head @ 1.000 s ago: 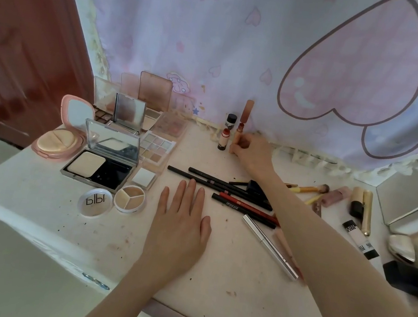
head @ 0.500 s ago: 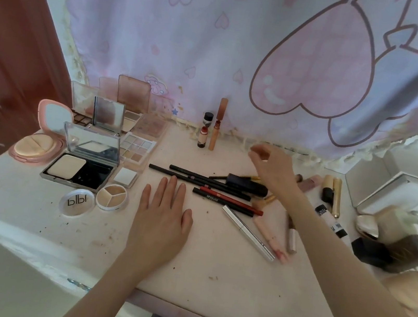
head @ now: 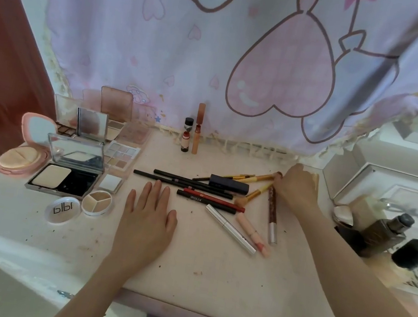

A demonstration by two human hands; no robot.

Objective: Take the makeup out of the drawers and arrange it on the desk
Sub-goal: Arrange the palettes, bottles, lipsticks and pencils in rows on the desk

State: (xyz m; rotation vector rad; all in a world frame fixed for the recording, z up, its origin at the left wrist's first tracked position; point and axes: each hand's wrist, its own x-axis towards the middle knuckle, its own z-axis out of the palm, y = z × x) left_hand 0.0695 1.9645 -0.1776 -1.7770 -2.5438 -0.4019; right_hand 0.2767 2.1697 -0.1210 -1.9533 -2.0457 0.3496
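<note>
Plainly, the main risk sits at the right hand [head: 296,189], which reaches among loose sticks at the far right of the desk [head: 212,268]. Its fingers curl down over the top of a brown glitter tube [head: 272,212] and the ends of the yellow-handled brushes [head: 255,178]; whether they pinch anything cannot be told, since the back of the hand hides the tips. A sweep from there could likely roll the pencils [head: 193,183] lying just left of those fingers, or scatter the brushes.

The left hand [head: 147,220] lies flat on the desk with fingers straight and slightly spread, holding nothing. Beyond its fingertips lie the pencils; further back, two small bottles [head: 190,136] stand upright and look easy to topple.

One black pencil [head: 205,201] reads roughly "xinijial", seen upside down. Left of the left fingers, a round white lid [head: 63,209] shows inverted lettering like "blbl".
</note>
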